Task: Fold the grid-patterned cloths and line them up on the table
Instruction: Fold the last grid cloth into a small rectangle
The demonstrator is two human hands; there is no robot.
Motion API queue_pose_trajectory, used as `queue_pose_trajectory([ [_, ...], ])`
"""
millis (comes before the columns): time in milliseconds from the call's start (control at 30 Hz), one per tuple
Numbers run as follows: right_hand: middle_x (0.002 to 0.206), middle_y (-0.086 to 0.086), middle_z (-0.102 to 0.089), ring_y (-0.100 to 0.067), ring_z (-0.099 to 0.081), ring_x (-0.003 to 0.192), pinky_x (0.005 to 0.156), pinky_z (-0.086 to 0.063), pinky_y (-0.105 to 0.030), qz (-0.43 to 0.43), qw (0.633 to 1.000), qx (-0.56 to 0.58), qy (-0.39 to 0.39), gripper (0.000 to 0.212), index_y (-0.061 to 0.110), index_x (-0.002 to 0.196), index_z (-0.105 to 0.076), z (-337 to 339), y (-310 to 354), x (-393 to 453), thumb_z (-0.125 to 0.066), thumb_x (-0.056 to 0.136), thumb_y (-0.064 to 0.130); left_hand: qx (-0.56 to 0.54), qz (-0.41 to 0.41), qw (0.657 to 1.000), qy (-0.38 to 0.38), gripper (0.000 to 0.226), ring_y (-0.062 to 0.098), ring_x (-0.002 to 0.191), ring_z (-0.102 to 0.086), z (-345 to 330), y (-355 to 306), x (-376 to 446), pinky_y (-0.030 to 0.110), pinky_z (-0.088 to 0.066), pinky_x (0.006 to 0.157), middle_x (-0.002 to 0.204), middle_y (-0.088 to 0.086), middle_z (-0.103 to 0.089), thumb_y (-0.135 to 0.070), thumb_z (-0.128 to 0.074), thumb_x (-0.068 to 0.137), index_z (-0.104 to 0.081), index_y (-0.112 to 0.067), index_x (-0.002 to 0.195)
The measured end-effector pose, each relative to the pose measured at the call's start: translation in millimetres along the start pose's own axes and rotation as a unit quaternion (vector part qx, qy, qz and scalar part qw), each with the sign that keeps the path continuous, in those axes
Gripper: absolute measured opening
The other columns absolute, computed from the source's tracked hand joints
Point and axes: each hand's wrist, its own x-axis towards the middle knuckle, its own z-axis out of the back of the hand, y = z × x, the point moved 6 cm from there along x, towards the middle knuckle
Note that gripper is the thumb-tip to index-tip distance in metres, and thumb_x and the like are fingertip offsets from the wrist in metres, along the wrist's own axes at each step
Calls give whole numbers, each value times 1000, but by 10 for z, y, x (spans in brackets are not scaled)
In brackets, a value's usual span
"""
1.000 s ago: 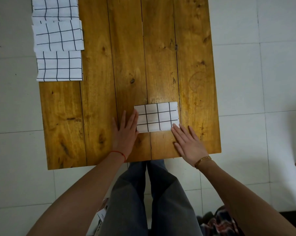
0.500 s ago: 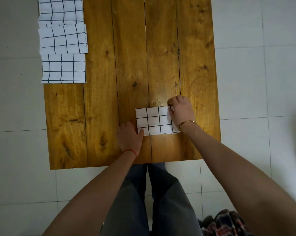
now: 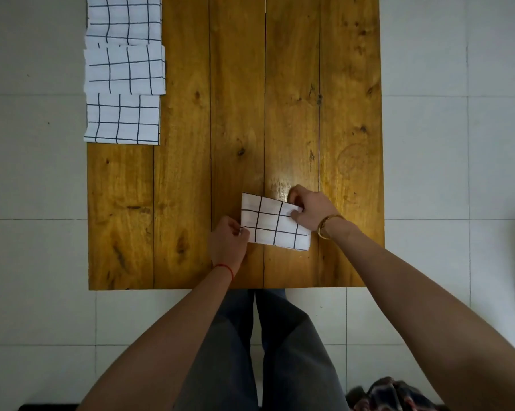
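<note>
A folded white cloth with a black grid [image 3: 272,222] lies slightly skewed near the front of the wooden table [image 3: 185,188]. My left hand [image 3: 228,243] pinches its near left corner. My right hand [image 3: 309,210] pinches its far right edge, fingers curled over the fabric. Three more folded grid cloths sit in a column along the table's far left edge: the nearest one [image 3: 122,119], a middle one [image 3: 125,70] and a far one [image 3: 124,19], each touching or slightly overlapping its neighbour.
The table's front edge runs just behind my wrists, above my legs in grey trousers [image 3: 265,351]. White floor tiles surround the table. A dark patterned item [image 3: 389,394] lies on the floor at lower right.
My hands went from lying flat beside the folded cloth to gripping it at two corners. The cloth now sits turned a little and shifted on the table.
</note>
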Motion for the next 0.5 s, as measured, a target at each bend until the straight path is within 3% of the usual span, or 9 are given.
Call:
queue_pose_trajectory([
  [67, 82, -6, -63, -20, -57, 74, 66, -45, -28, 1, 998, 60, 18, 17, 20, 102, -60, -24, 51, -46, -61, 85, 21, -57, 21, 998, 10, 19, 8, 70, -56, 41, 3, -8, 18, -45, 59, 80, -9, -55, -14, -65, 87, -55, -12, 102],
  [133, 83, -9, -67, -20, -60, 78, 70, -46, -26, -6, 995, 99, 19, 5, 24, 92, -64, -36, 97, -90, -61, 88, 22, -135, 58, 989, 25, 27, 7, 78, -57, 95, 20, -24, 17, -47, 65, 90, -7, -57, -14, -66, 87, -51, -13, 110],
  [200, 90, -13, -71, -24, -65, 87, 71, -45, -24, -21, 990, 137, 8, 21, 31, 72, -56, -20, 151, -157, -62, 88, 19, -245, 96, 964, 46, 37, 13, 91, -62, 149, 40, -42, 27, -55, 78, 104, 0, -61, -16, -68, 87, -48, -15, 117],
  [267, 102, -17, -70, -23, -64, 77, 61, -42, -17, -47, 981, 187, -5, 34, 30, 60, -48, 5, 191, -244, -62, 86, 15, -338, 129, 930, 60, 39, 14, 98, -61, 212, 14, -99, 31, -56, 84, 108, 0, -61, -13, -68, 87, -49, -18, 120],
  [333, 87, -16, -69, -13, -47, 56, 48, -34, -11, -68, 971, 231, -10, 34, 27, 58, -47, 40, 260, -350, -61, 85, 13, -381, 144, 911, 69, 35, 11, 97, -59, 292, -54, -182, 29, -55, 84, 105, -4, -59, -12, -67, 88, -51, -16, 119],
  [400, 68, -2, -55, -9, -40, 54, 49, -33, -14, -86, 960, 265, -3, 25, 25, 65, -54, 57, 339, -473, -61, 85, 13, -384, 153, 908, 74, 31, 14, 96, -60, 382, -110, -290, 28, -55, 83, 103, 1, -60, -14, -67, 88, -57, -10, 118],
  [500, 65, 4, -50, -10, -45, 59, 55, -36, -21, -97, 945, 312, -12, 17, 20, 70, -59, 110, 433, -666, -62, 86, 14, -401, 160, 899, 70, 6, 18, 92, -59, 537, -180, -480, 26, -53, 77, 88, 5, -59, -12, -65, 89, -61, -10, 92],
])
